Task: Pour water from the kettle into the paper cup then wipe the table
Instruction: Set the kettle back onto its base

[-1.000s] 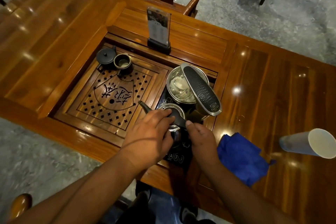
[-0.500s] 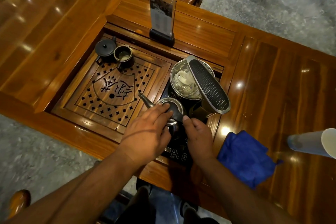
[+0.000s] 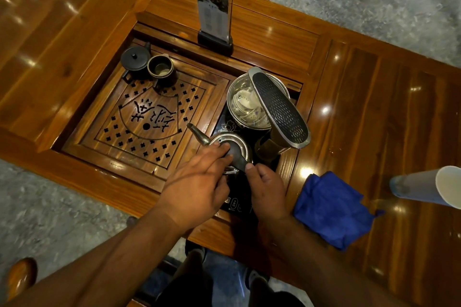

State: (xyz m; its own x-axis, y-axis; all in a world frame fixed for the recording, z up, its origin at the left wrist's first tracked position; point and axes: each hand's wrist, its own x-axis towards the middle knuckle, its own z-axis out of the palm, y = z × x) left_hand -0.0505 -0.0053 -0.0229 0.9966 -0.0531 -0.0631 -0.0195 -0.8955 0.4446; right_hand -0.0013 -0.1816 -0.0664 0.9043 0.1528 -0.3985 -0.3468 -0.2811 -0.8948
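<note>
A small steel kettle with a thin spout pointing left stands on the black stove panel sunk in the wooden table. My left hand lies over the kettle, fingertips on its lid and dark handle. My right hand grips the near end of that handle. The white paper cup stands at the right edge of the view. A crumpled blue cloth lies on the table between the stove and the cup.
Behind the kettle a steel pot holds small porcelain cups, with a black-topped faucet arm leaning over it. A carved wooden tea tray carries a dark teapot and a pitcher. An upright sign holder stands behind.
My view has shifted slightly, so the cup sits further right. Both hands stay at the kettle; my right hand has settled closer on the handle.
</note>
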